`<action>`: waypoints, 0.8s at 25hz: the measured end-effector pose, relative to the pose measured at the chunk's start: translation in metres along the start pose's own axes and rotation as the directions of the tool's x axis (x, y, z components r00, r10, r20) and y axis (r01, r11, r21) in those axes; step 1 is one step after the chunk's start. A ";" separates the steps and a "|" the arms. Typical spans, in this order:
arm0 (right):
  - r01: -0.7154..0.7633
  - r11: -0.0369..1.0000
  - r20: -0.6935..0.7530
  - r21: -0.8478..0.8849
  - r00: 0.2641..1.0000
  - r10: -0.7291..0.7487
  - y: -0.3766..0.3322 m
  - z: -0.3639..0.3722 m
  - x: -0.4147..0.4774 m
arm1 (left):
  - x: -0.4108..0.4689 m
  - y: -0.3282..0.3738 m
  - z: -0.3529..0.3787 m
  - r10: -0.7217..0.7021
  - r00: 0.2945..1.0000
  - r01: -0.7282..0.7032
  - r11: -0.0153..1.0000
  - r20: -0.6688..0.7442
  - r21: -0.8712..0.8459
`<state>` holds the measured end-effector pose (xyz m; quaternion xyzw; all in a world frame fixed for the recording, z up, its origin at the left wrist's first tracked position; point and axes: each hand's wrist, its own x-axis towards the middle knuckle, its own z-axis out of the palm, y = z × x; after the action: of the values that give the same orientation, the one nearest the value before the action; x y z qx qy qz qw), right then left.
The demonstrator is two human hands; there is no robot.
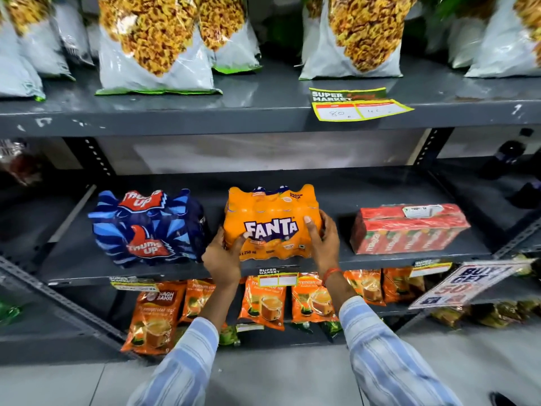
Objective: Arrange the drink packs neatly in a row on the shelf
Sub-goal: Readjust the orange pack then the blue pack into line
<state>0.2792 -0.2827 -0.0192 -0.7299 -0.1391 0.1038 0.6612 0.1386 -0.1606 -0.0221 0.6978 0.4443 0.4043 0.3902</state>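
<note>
On the middle shelf (380, 260), the Fanta pack (270, 224) sits between both hands: the left hand (224, 254) grips its lower left corner, the right hand (320, 240) clasps its right side (thumb on the front). Thums Up pack (146, 227) stands just left, red pack (407, 228) apart on the right.

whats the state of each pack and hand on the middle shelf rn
Fanta pack: upright at the shelf's front edge, gripped on both sides.
Thums Up pack: on the shelf, left of the Fanta pack, untouched.
red juice pack: on the shelf, apart on the right, untouched.
left hand: holding the Fanta pack's left side.
right hand: holding its right side.
</note>
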 end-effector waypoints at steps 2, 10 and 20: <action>-0.009 1.000 -0.014 0.012 1.000 0.010 0.002 -0.018 0.007 | -0.010 0.008 0.012 -0.010 1.000 0.009 1.000 0.024 0.015; 0.006 1.000 0.012 -0.001 1.000 -0.006 0.007 -0.044 0.017 | -0.027 0.025 0.030 -0.016 1.000 0.016 1.000 0.012 -0.010; 0.000 1.000 0.069 0.003 0.998 0.000 0.009 -0.052 0.019 | -0.029 0.031 0.030 -0.032 0.999 0.032 0.999 0.009 0.039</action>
<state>0.3153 -0.3251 -0.0223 -0.7250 -0.1617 0.1290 0.6570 0.1668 -0.2029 -0.0110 0.6999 0.4612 0.3861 0.3851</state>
